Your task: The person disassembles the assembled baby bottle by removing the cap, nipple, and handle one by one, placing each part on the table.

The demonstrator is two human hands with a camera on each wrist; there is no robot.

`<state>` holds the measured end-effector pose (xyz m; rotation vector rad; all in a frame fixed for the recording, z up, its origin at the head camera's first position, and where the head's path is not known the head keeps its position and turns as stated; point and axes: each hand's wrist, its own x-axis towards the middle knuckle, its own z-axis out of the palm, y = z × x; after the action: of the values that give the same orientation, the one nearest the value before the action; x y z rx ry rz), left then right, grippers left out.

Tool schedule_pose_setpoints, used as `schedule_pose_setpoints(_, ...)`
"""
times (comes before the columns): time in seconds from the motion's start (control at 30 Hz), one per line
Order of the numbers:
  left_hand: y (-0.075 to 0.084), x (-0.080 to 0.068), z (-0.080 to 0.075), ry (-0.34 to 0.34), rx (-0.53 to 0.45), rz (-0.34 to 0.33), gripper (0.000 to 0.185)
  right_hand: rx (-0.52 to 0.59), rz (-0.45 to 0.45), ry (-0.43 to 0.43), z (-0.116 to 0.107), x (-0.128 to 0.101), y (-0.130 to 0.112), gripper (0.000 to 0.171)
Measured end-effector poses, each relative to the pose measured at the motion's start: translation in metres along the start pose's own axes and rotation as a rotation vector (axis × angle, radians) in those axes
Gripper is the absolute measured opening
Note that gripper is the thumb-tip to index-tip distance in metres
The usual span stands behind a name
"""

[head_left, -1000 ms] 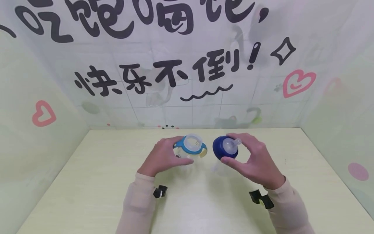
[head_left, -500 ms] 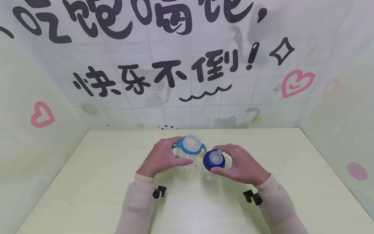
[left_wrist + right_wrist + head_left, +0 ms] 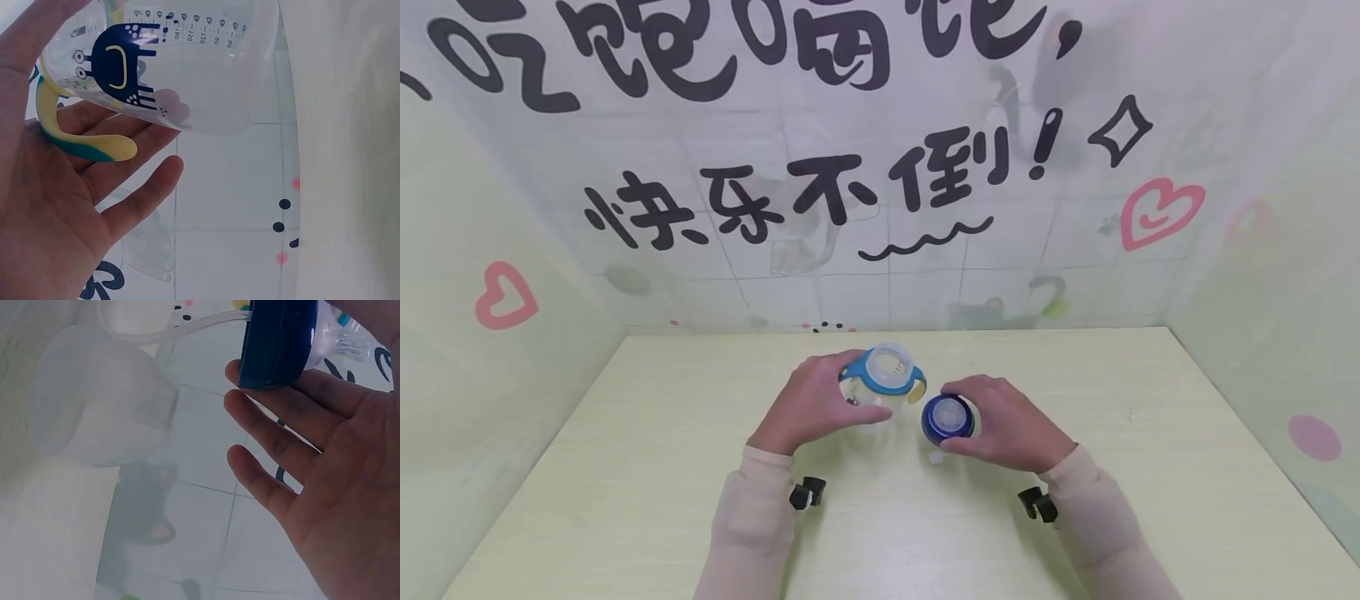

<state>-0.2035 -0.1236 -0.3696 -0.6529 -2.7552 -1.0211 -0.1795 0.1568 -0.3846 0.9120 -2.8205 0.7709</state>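
Note:
My left hand [image 3: 816,400] grips a clear baby bottle [image 3: 206,81] from its left side, thumb in front and fingers behind. A blue ring with handles [image 3: 891,387] goes round its open neck; one yellow and teal handle [image 3: 87,147] shows beside the palm. The bottle has a dark blue monster print and measuring marks. Close to its right, my right hand [image 3: 1011,425] pinches a dark blue screw collar [image 3: 278,344] with a clear teat [image 3: 344,347]. A soft translucent straw [image 3: 212,324] hangs from the collar, its whitish end [image 3: 936,457] showing below it.
A frosted dome-shaped cover [image 3: 100,406] stands on the pale table [image 3: 880,533] near my right hand. A printed curtain [image 3: 790,283] with lettering and hearts closes off the back and both sides. Black wrist mounts [image 3: 807,492] sit on both sleeves.
My right hand has brought the blue collar and teat left and nearer to me, and the teat has turned from pointing right to facing up. My left hand and the bottle stay nearly still.

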Motion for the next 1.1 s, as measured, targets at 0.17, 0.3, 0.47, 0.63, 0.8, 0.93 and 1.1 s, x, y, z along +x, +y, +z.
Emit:
schedule_pose_setpoints(0.17,0.001,-0.001,-0.001,0.000,0.010,-0.003,0.071,-0.073,-0.052,-0.050,0.012,0.004,-0.001,0.061)
schedule_pose_setpoints(0.3,0.002,-0.001,-0.001,-0.007,0.019,-0.011,0.072,-0.095,-0.049,-0.087,0.022,0.004,-0.004,0.061)
schedule_pose_setpoints(0.47,0.003,-0.001,-0.001,-0.014,0.018,-0.025,0.073,-0.147,-0.053,-0.145,0.035,0.006,-0.009,0.061)
schedule_pose_setpoints(0.63,0.005,-0.001,-0.001,-0.025,0.006,-0.032,0.075,-0.161,-0.047,-0.175,0.043,0.008,-0.015,0.061)
schedule_pose_setpoints(0.8,0.007,-0.001,0.000,-0.025,0.009,-0.027,0.075,-0.217,-0.052,-0.137,0.045,0.008,-0.020,0.061)
schedule_pose_setpoints(0.93,0.007,-0.001,0.000,-0.027,0.010,-0.025,0.075,-0.271,-0.087,-0.106,0.045,0.009,-0.022,0.064)
schedule_pose_setpoints(1.1,0.006,-0.001,0.000,-0.024,0.012,-0.019,0.076,-0.273,-0.096,-0.097,0.044,0.008,-0.021,0.067)
